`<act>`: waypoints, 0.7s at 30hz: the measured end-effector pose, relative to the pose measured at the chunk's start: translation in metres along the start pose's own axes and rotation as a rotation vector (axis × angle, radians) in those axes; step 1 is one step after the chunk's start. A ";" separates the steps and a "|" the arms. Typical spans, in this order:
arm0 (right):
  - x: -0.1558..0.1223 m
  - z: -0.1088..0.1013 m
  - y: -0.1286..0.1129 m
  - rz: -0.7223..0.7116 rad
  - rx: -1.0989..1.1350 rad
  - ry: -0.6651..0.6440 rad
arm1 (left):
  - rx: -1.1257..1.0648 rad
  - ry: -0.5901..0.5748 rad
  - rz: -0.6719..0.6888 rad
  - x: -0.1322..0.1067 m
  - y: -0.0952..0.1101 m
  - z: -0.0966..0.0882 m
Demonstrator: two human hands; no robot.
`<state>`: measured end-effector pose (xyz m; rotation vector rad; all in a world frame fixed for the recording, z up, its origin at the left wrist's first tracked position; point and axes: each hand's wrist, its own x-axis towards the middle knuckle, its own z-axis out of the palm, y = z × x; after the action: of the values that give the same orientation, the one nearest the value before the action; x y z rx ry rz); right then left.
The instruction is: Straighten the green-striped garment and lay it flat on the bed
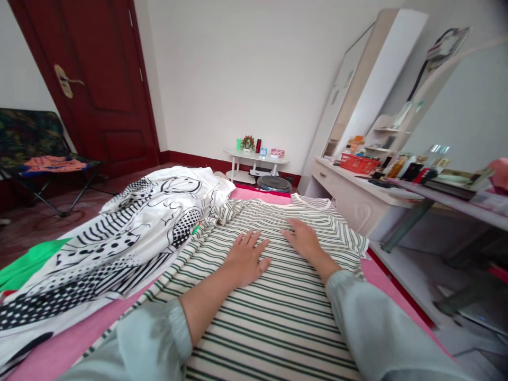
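Note:
A cream shirt with dark green stripes [278,312] lies spread flat on a pink bed sheet [67,344]. My left hand [246,258] rests palm down on the middle of the shirt, fingers stretched out and apart. My right hand [304,239] lies flat on the shirt just to its right, fingers extended toward the collar. Both hands hold nothing. Pale grey-green sleeves cover both forearms.
A white garment with black cartoon print [130,233] lies bunched to the left, over a green cloth [32,259]. A white dresser [357,190] with a red basket [359,163] stands on the right, a small white side table [256,156] behind, and a folding chair [35,153] by the red door [99,79].

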<state>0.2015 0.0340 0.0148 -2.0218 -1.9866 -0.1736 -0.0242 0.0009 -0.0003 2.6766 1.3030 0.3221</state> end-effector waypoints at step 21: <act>-0.010 0.026 -0.007 0.056 -0.045 -0.072 | 0.359 -0.050 -0.303 0.111 -0.142 -0.036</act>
<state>0.1906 0.0320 -0.0116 -2.1372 -1.9825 -0.1364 -0.0748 0.1767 0.0166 2.6710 1.8715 -0.0199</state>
